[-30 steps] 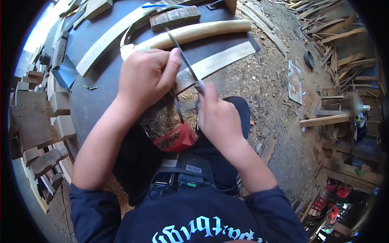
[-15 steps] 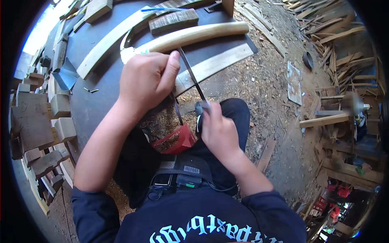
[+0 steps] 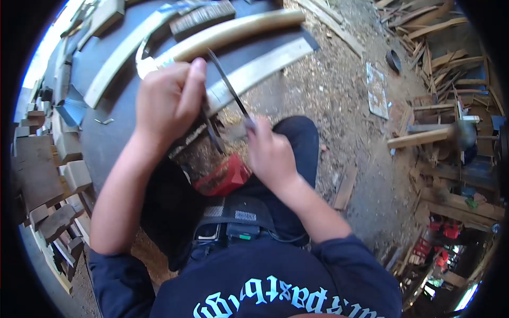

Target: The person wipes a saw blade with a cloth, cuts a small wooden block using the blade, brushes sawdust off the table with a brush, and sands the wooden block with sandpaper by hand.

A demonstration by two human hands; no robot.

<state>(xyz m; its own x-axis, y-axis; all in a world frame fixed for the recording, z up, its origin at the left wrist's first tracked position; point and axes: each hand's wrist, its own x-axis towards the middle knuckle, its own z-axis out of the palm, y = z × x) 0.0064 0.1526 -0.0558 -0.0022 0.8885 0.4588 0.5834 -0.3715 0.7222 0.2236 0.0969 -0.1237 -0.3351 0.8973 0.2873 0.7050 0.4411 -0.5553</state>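
Observation:
My right hand (image 3: 272,155) is closed around the grip of a long, thin, dark tool (image 3: 229,85), perhaps a file. It slants up to the left, its tip close to a rounded, curved wooden piece (image 3: 238,33). My left hand (image 3: 167,102) makes a fist with the thumb on top; whatever it grips is hidden beneath it. A dark narrow strip (image 3: 213,133) shows below that fist, running toward a red object (image 3: 229,177) between my legs. Under the tool lies a flat, pale curved strip of wood (image 3: 261,74).
Another curved wooden strip (image 3: 114,69) and a dark-grained block (image 3: 202,19) lie on the grey surface. Wood blocks (image 3: 38,164) are stacked at the left. Chips cover the ground at the right, with a stained flat panel (image 3: 377,90) and piled wood scraps (image 3: 450,58).
The whole view has shifted, so the wood and both hands appear further left, most things slightly higher. Both hands keep nearly the same pose, and the right still holds the thin tool.

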